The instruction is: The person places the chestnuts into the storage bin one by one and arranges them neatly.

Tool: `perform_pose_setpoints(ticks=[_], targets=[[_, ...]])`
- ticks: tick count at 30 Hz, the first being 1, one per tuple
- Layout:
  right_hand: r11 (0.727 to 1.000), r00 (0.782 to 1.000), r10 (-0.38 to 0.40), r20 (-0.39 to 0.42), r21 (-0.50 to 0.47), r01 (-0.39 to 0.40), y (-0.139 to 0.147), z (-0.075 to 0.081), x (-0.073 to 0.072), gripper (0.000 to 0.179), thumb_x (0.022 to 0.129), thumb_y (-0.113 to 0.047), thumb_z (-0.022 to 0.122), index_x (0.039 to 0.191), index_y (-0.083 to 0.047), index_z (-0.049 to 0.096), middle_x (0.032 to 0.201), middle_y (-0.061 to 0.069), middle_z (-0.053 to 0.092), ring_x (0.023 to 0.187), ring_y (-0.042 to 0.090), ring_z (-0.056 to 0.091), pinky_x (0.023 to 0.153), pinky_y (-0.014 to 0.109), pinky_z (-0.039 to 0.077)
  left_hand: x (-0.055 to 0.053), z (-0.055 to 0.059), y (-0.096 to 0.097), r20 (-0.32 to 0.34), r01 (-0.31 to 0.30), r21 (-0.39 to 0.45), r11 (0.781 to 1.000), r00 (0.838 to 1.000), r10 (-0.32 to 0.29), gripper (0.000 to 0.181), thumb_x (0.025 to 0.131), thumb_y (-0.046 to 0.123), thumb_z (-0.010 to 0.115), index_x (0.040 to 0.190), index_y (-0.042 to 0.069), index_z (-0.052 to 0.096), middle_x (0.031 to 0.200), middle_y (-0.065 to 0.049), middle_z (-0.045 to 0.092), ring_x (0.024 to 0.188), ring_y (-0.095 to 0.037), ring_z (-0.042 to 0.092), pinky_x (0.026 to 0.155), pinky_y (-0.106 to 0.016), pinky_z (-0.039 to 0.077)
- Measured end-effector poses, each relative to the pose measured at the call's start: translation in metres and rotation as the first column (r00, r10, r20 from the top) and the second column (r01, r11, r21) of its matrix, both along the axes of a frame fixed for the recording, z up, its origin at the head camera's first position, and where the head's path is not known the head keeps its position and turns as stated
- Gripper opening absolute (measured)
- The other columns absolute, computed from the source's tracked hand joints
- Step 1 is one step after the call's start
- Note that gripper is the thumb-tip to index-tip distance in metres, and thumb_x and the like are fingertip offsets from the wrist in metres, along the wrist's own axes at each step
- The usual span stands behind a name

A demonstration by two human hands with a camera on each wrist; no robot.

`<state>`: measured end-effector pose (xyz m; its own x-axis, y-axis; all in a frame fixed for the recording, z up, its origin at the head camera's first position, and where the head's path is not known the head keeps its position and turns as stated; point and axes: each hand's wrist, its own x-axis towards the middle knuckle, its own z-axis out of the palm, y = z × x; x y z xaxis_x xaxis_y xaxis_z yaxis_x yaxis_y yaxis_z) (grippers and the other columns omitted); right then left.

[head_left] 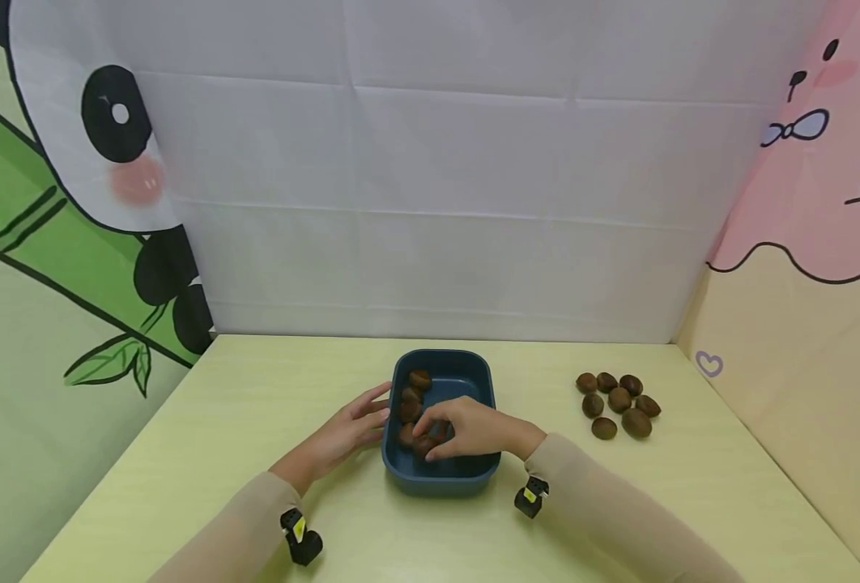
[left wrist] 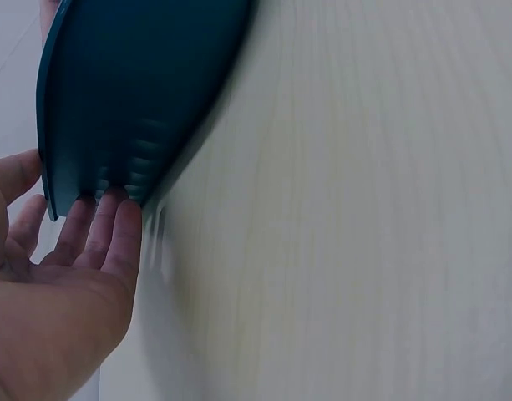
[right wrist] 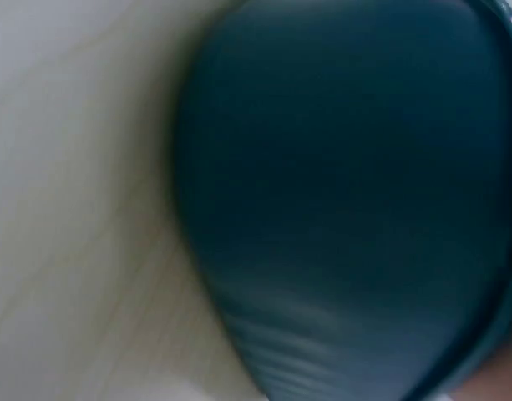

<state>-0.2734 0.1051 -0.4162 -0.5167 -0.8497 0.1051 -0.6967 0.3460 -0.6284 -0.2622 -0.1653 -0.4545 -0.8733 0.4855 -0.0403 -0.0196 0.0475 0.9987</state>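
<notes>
A dark blue rectangular plastic box (head_left: 444, 484) stands on the table, with several brown chestnuts (head_left: 411, 409) lined up along its left inner side. My left hand (head_left: 342, 433) rests against the box's left wall with its fingers extended. In the left wrist view, the fingertips of that hand (left wrist: 68, 284) touch the outer wall (left wrist: 147, 75). Reaching over the right rim, my right hand (head_left: 470, 427) pinches a chestnut (head_left: 426, 446) near the front of the row. Its fingers partly hide the chestnuts there. The box's outer wall (right wrist: 347, 184) fills most of the right wrist view.
To the right of the box, several more chestnuts (head_left: 619, 399) lie in a loose group on the pale wood table (head_left: 692, 502). A white sheet (head_left: 459, 162) hangs behind the table's back edge. Walls with cartoon drawings stand at the left and right.
</notes>
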Motion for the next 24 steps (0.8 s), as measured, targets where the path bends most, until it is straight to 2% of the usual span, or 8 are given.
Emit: perform_pose_setpoints(ticks=[3, 9, 15, 24], targets=[[1.0, 1.0, 0.026, -0.012, 0.017, -0.026, -0.01, -0.003, 0.001, 0.03, 0.09, -0.018, 0.079, 0.118, -0.015, 0.069, 0.111, -0.008, 0.068, 0.082, 0.0, 0.063, 0.074, 0.019, 0.054, 0.0, 0.0, -0.001, -0.001, 0.006, 0.0, 1.0, 1.0, -0.006, 0.062, 0.107, 0.021, 0.051, 0.161, 0.015, 0.021, 0.158, -0.025, 0.028, 0.137, -0.039, 0.042, 0.112, -0.051, 0.038], [0.997, 0.997, 0.062, -0.05, 0.057, -0.059, -0.022, -0.008, 0.003, 0.028, 0.09, -0.015, 0.079, 0.116, -0.015, 0.07, 0.109, -0.007, 0.067, 0.076, 0.001, 0.06, 0.071, 0.016, 0.052, 0.0, 0.0, -0.002, 0.0, 0.009, 0.007, 1.0, 1.0, -0.009, 0.062, 0.107, 0.021, 0.051, 0.161, 0.015, 0.021, 0.158, -0.025, 0.028, 0.138, -0.039, 0.042, 0.112, -0.051, 0.038], [0.995, 0.994, 0.064, -0.086, 0.081, -0.057, -0.027, -0.012, 0.005, 0.028, 0.088, -0.016, 0.08, 0.115, -0.015, 0.07, 0.105, -0.007, 0.068, 0.074, 0.0, 0.06, 0.069, 0.013, 0.05, 0.0, 0.0, -0.002, 0.0, 0.01, 0.007, 1.0, 1.0, -0.01, 0.062, 0.108, 0.021, 0.05, 0.161, 0.015, 0.02, 0.158, -0.025, 0.028, 0.138, -0.039, 0.041, 0.112, -0.05, 0.038], [0.996, 0.995, 0.056, -0.082, 0.078, -0.05, -0.03, -0.015, 0.005, 0.026, 0.088, -0.012, 0.079, 0.113, -0.014, 0.071, 0.103, -0.007, 0.069, 0.075, -0.002, 0.061, 0.071, 0.012, 0.05, 0.002, 0.001, -0.002, -0.002, 0.008, -0.013, 1.0, 1.0, -0.008, 0.062, 0.107, 0.022, 0.051, 0.161, 0.015, 0.02, 0.158, -0.025, 0.028, 0.138, -0.04, 0.042, 0.111, -0.05, 0.038]])
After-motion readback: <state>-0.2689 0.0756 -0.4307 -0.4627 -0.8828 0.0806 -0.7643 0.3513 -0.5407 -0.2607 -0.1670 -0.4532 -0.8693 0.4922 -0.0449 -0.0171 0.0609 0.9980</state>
